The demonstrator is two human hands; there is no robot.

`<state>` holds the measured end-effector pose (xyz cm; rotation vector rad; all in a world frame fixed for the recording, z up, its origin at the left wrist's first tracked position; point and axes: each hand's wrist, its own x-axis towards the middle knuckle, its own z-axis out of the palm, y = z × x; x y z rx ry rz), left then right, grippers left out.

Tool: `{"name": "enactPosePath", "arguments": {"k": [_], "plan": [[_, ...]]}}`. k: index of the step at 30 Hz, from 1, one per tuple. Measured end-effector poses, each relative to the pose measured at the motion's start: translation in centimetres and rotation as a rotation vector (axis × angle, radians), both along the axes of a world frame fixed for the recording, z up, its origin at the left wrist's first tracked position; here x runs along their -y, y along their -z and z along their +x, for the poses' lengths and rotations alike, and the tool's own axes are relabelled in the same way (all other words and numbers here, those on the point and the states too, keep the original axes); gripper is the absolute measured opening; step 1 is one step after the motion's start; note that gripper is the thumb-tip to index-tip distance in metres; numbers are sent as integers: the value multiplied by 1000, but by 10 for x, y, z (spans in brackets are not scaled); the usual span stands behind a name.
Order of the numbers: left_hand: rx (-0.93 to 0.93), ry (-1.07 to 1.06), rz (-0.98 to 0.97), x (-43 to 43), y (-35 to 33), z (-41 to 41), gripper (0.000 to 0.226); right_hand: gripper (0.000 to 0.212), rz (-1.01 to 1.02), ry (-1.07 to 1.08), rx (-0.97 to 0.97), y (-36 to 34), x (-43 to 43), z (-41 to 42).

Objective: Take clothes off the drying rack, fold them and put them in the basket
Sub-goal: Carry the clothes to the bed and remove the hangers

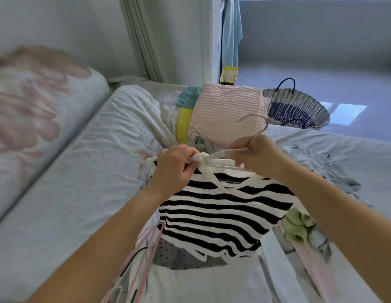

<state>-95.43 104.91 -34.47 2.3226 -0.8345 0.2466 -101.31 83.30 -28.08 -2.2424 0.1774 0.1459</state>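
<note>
two bare forearms reach in from the bottom edge over a pale, wrinkled bedsheet [59, 193] with a faint quilted swirl. under them, low on the left, thin pink hangers [146, 243] lie beside a flat grey dotted cloth [174, 256].

above that hangs the striped knit top [218, 215]. it is thick and fuzzy, with broad black and white bands and white trim at the hem and v-shaped neck. short and boxy, it is held up off the bed between the two hands.

the left hand [174, 165] has its fingers curled tight round a bunched white shoulder of the top. the right hand [260, 156] is clenched on the neck of a white hanger [225, 153], whose curved metal hook [260, 123] sticks up above the knuckles. the hands are close but apart.

to the right, a crumpled green cloth [297, 228] and a rumpled grey garment [325, 169] lie on the sheet. just past the hands sits a tangle of spare hangers [196, 136]. behind it lies a folded pink ribbed piece [229, 110], soft and square, beside a yellow scalloped band [185, 121] and a teal cloth [189, 96].

beyond the bed's corner a round woven basket [297, 108], dark blue and white with loop handles, stands on the glossy floor. at far left is a blurred floral pillow [37, 101]. farthest off, a pale blue garment [231, 36] hangs by the door frame.
</note>
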Motion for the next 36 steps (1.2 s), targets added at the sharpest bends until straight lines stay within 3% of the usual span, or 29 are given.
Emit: {"name": "enactPosePath", "arguments": {"k": [2,6,9,15,18,21,24,28,36], "plan": [[14,-32,49,5,-20,-11,39,13,-3,3,40,-18,4,-6],[54,-77,-69,23,-59,-23,19,8,-98,-21,139,-52,26,-18],[-11,-24,-107,43,-80,-31,20,13,-199,-43,185,-75,55,-34],[-116,67,-155,101,-102,-47,26,34,-350,-17,103,-91,118,-63],[-217,-16,-296,121,-110,-49,17,27,-386,18,98,-91,155,-81],[-289,-138,-381,115,-110,-36,8,12,-213,106,111,-94,198,-104],[-388,-62,-301,127,-110,-37,15,16,-24,129,160,-103,220,-123],[-574,12,-420,162,-112,-43,15,27,17,190,215,-106,240,-142],[-919,70,-599,218,-89,-57,16,8,149,336,227,-108,294,-188]]}}
